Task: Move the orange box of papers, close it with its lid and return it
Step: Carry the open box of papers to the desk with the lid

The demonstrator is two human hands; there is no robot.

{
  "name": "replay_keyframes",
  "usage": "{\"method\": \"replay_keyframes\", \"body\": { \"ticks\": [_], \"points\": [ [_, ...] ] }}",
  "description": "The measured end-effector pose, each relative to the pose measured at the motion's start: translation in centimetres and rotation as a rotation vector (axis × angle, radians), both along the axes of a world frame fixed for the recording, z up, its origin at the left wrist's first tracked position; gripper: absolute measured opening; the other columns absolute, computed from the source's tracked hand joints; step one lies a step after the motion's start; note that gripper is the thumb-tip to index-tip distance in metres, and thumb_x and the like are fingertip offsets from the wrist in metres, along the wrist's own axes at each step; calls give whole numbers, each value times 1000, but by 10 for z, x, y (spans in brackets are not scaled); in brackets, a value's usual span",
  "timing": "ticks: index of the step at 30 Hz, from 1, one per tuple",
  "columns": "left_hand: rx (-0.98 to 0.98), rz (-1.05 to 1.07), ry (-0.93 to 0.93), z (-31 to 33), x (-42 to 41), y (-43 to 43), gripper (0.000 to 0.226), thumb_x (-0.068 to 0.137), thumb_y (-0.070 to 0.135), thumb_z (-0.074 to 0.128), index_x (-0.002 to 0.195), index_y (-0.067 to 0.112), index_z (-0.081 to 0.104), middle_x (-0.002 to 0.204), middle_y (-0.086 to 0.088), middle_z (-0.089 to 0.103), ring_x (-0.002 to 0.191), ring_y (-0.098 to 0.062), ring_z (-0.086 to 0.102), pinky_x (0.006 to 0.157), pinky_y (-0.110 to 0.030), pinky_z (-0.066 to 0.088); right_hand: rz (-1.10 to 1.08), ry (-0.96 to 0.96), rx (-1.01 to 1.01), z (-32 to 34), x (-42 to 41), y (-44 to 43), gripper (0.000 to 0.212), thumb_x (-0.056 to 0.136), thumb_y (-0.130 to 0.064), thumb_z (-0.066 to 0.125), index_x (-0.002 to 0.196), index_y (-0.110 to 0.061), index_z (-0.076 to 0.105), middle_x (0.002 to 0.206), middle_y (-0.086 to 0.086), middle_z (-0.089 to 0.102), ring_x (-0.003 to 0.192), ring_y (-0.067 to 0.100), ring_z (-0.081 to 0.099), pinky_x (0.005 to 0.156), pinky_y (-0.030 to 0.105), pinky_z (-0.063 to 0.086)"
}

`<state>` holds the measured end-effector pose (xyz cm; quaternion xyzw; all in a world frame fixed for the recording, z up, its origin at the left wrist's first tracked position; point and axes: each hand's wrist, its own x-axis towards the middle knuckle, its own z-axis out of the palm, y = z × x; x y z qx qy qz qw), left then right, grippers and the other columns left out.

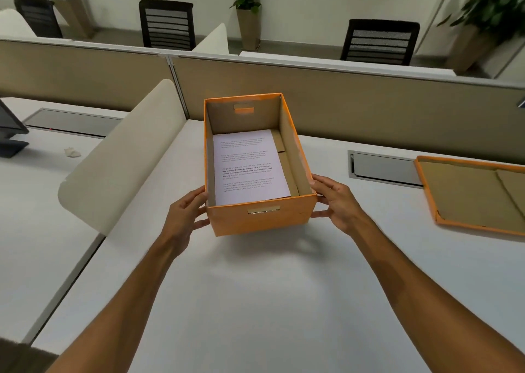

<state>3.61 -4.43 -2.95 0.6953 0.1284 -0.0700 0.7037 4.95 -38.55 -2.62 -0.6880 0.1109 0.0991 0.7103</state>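
Box (pixel 260 219): open, papers (pixel 246 166) inside, text too blurred to read.
Left hand (pixel 186 219): grip pressed on box's left side.
Right hand (pixel 336 202): grip on right side.
Lid (pixel 471 195): right of box, cut off by frame.

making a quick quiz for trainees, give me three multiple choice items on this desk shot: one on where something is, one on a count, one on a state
1. Where is the lid?
A. on the box
B. on the desk, right of the box
C. on a chair

2. How many hands touch the orange box?
A. none
B. one
C. two

3. What state is the box in?
A. open, papers inside
B. closed
C. open and empty

Answers:
1 B: the lid lies inside-up on the white desk, apart from the box.
2 C: the left hand and right hand press its two sides.
3 A: the top is off and the papers show.
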Motion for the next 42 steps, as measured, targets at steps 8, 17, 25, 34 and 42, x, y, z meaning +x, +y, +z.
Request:
{"method": "replay_keyframes", "body": {
  "ticks": [8,17,25,34,42],
  "points": [
    [30,-60,-20,10,-65,-89,45,95,39,59,137,21,60,132,-3,66,114,-32,65,91,-58,55,-91,-10,11,10,-94,-88,22,91,-42,65,113,-40,69,106,-6,76,98,21,72,62,44,61],
    [46,-158,-13,12,-142,-164,41,94,38,61,131,22,65,127,-2,69,109,-32,68,85,-55,59,-195,29,59,7,-200,-164,22,90,-35,68,112,-34,70,102,3,75,102,29,69,73,56,60],
    [56,-237,-12,13,-188,-193,41,94,37,62,132,21,65,126,-2,69,108,-30,68,83,-51,60,-296,27,60,7,-276,-181,33,91,-36,66,123,-29,67,107,3,72,106,31,66,79,60,57],
    [28,-303,13,2,-234,-186,39,94,35,63,130,22,66,122,1,72,106,-26,70,85,-49,60,-417,51,51,-4,-350,-165,42,93,-37,63,133,-24,61,125,9,65,116,35,60,90,69,49],
    [47,-327,37,-13,-269,-179,40,97,33,57,134,18,62,130,-4,66,104,-25,68,89,-49,57,-462,77,17,-18,-387,-143,42,96,-39,59,135,-24,59,99,-2,63,114,34,59,90,70,48]
  ]
}}
